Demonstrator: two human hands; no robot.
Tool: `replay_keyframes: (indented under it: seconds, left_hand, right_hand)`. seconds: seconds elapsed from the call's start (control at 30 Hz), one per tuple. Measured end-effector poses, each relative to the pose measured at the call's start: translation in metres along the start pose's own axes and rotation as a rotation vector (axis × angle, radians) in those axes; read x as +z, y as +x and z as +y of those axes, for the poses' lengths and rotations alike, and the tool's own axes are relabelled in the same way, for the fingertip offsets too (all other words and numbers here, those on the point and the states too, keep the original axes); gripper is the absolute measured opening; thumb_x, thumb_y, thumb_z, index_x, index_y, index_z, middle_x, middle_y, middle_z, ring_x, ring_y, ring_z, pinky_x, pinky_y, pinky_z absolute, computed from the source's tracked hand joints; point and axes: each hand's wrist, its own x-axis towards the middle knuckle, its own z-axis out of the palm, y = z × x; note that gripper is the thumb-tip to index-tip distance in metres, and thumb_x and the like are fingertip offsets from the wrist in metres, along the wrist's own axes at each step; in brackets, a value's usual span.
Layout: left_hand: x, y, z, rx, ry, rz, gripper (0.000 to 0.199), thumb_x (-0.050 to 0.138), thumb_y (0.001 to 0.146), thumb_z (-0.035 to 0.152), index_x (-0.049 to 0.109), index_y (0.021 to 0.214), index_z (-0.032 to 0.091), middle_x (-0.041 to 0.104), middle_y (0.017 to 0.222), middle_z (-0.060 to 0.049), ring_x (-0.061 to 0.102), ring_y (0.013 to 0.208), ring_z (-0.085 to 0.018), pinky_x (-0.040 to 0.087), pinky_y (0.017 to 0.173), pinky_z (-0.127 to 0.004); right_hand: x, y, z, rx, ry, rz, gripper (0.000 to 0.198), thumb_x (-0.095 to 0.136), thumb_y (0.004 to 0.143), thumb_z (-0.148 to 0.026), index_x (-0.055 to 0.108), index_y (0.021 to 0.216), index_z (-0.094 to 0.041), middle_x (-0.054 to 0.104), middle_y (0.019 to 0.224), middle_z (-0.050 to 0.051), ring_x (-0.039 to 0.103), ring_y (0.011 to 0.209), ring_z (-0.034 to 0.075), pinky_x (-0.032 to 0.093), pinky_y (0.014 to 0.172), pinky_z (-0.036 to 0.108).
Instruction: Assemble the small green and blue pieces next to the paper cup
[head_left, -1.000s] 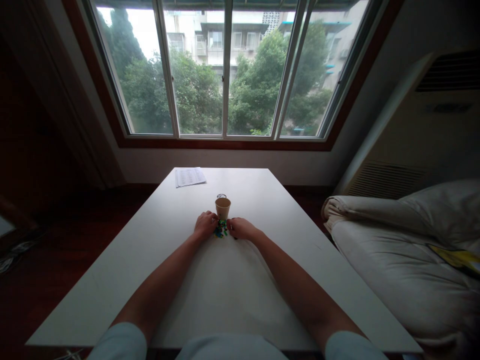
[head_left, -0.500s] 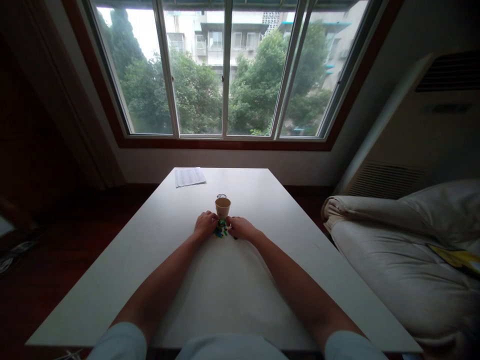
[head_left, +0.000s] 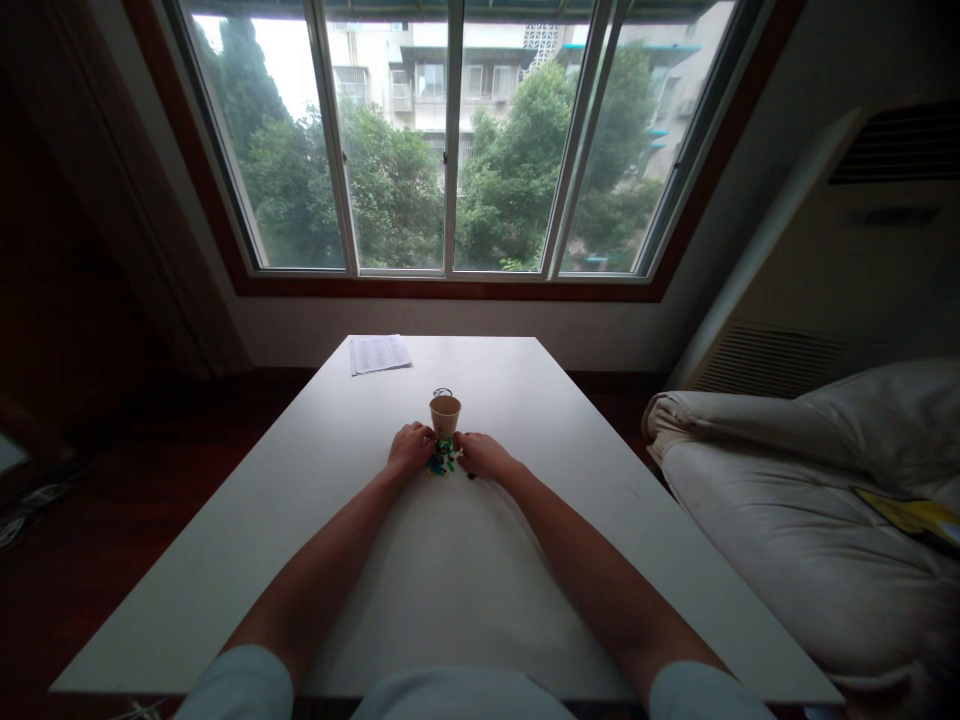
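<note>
A tan paper cup (head_left: 445, 418) stands upright on the white table, its mouth facing up. Right in front of it lies a small heap of colourful bead-like pieces (head_left: 442, 458), mostly green and blue with some yellow and dark ones. My left hand (head_left: 411, 447) rests at the heap's left side, fingers curled in by the cup's base. On the opposite side, my right hand (head_left: 484, 456) has its fingers bent and drawn together beside the pieces. Whatever either hand pinches is too small to make out. A dark piece (head_left: 471, 476) lies under the right hand's edge.
Behind the cup sits a thin dark loop (head_left: 442, 392). Printed sheets of paper (head_left: 381, 353) lie at the table's far left corner. A padded light-coloured seat (head_left: 787, 500) stands right of the white table (head_left: 600, 620). A window (head_left: 450, 150) is beyond.
Both hands stay beside the heap, with only slight finger movement. Cup and papers hold their places.
</note>
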Motion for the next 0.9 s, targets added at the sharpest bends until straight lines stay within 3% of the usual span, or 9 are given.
replay_keyframes:
  seconds: [0.1, 0.4, 0.9]
  left_hand:
    - [-0.0016, -0.0004, 0.0015, -0.003, 0.001, -0.005, 0.023, 0.057, 0.09, 0.028, 0.076, 0.102, 0.024, 0.069, 0.11, -0.007, 0.059, 0.103, -0.021, 0.044, 0.09, -0.03]
    - [-0.0042, -0.0015, 0.0035, -0.009, 0.005, -0.02, 0.024, 0.056, 0.09, 0.028, 0.076, 0.102, 0.023, 0.069, 0.11, -0.007, 0.059, 0.104, -0.021, 0.043, 0.09, -0.031]
    - [-0.0042, -0.0007, 0.0038, -0.028, -0.001, -0.022, 0.024, 0.057, 0.089, 0.027, 0.076, 0.104, 0.024, 0.069, 0.111, -0.007, 0.058, 0.105, -0.021, 0.043, 0.093, -0.031]
  right_hand:
    - [0.0004, -0.0005, 0.0002, 0.005, 0.004, 0.017, 0.03, 0.058, 0.09, -0.025, 0.059, 0.12, -0.02, 0.068, 0.112, 0.009, 0.064, 0.101, 0.022, 0.04, 0.078, 0.026]
    - [-0.0037, -0.0006, -0.0053, 0.024, -0.01, -0.025, 0.02, 0.052, 0.096, -0.023, 0.067, 0.11, -0.021, 0.069, 0.11, 0.009, 0.065, 0.098, 0.021, 0.04, 0.076, 0.025]
    - [-0.0055, 0.0004, -0.0068, -0.017, 0.006, -0.025, 0.018, 0.058, 0.092, -0.021, 0.07, 0.104, -0.02, 0.071, 0.105, 0.008, 0.065, 0.095, 0.02, 0.039, 0.076, 0.023]
